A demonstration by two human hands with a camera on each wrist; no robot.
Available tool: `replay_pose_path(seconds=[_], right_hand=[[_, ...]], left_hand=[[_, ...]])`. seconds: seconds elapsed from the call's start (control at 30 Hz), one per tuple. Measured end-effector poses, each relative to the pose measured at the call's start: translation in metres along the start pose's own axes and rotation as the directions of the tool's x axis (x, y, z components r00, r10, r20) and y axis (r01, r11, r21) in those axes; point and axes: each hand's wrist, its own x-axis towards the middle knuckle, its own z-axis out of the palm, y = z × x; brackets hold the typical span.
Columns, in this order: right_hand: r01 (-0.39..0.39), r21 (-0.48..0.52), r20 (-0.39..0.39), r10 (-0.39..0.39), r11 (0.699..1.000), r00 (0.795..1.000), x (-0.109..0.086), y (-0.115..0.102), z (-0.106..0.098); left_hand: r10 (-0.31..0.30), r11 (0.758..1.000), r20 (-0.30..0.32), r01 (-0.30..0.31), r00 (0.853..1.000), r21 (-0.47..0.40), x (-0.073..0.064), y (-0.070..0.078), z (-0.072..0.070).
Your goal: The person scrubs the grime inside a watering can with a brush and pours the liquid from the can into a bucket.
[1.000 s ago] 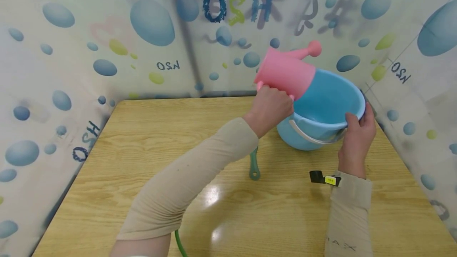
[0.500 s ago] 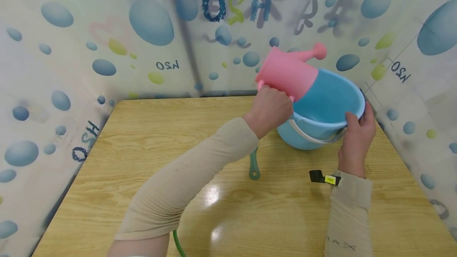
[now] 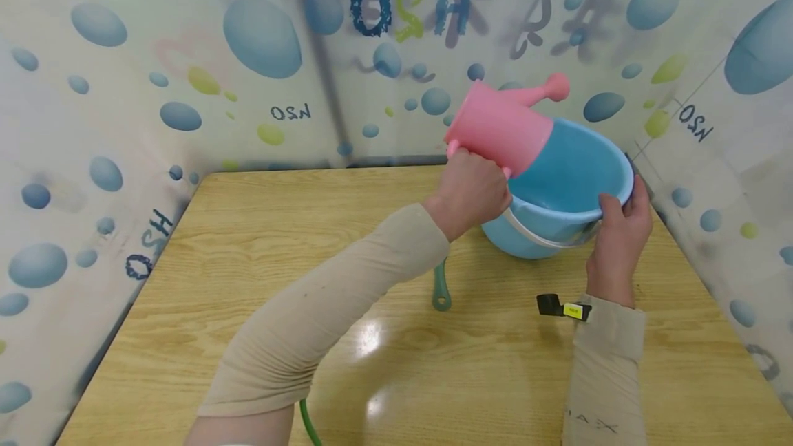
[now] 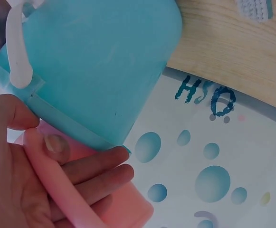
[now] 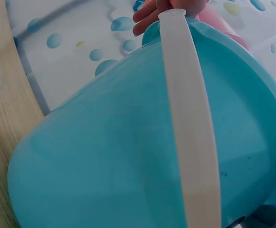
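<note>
My left hand (image 3: 472,193) holds a pink watering can (image 3: 498,126) by its handle, tipped with its mouth over the bucket's left rim. In the left wrist view the can's handle (image 4: 61,190) crosses the palm, and some fingertips lie by the bucket's rim. The light-blue bucket (image 3: 526,239) leans on the table, its white bail handle (image 3: 542,239) hanging at the front. My right hand (image 3: 619,243) grips the bucket's right rim, thumb on the near side. What lies inside the bucket and can is hidden or cannot be told.
A brush with a green handle (image 3: 441,288) lies on the wooden table (image 3: 279,246) below the left forearm; its white bristles (image 4: 254,9) show in the left wrist view. A green cord (image 3: 310,422) lies near the front edge. Patterned walls stand close behind and on both sides.
The watering can has shifted slightly right over the bucket, with the left hand still on its handle. The right hand and the bucket have hardly moved.
</note>
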Motion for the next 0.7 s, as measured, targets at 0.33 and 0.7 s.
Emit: replay_pose_path(seconds=[0.33,0.7], right_hand=[[-0.008,-0.001,-0.002,0.008,1.0,1.0,0.0001,-0.0009,0.0001],[-0.01,0.001,0.002,0.01,1.0,1.0,-0.0006,-0.0007,0.0002]], left_hand=[[-0.001,1.0,0.0,0.001,1.0,-0.028,-0.0006,0.0,-0.001],[0.013,1.0,-0.024,-0.013,1.0,0.012,-0.0022,-0.0001,-0.0005]])
